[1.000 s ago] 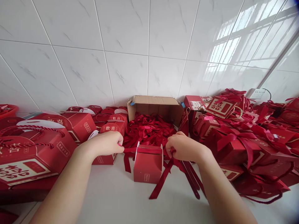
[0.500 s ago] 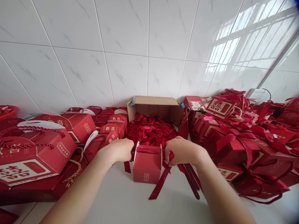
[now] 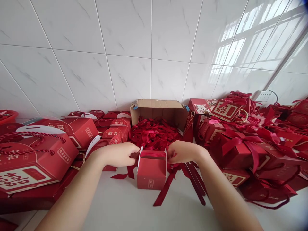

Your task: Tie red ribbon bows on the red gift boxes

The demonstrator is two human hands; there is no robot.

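Note:
A small red gift box (image 3: 151,173) stands upright in front of me, its white-edged side flaps raised. A dark red satin ribbon (image 3: 151,153) lies across its top between the flaps. At the box's left flap, my left hand (image 3: 124,154) is closed on the ribbon, fingertips partly hidden; a loose ribbon end (image 3: 119,176) lies below it. My right hand (image 3: 181,151) is closed at the right flap, pinching the ribbon there. Its fingertips are partly behind the flap. Below that hand, a ribbon tail (image 3: 165,189) runs down the white table (image 3: 125,205).
Behind the box, a cardboard carton (image 3: 158,103) against the tiled wall holds a heap of ribbons (image 3: 154,133). Red boxes with rope handles (image 3: 31,160) crowd the left. Bow-tied boxes (image 3: 243,150) are piled on the right. Dark red strips (image 3: 196,184) lie beside my right forearm.
My left hand has shifted slightly and turned, and a ribbon end now shows below it on the left. My right hand has moved in closer to the box's right flap. The box stays put.

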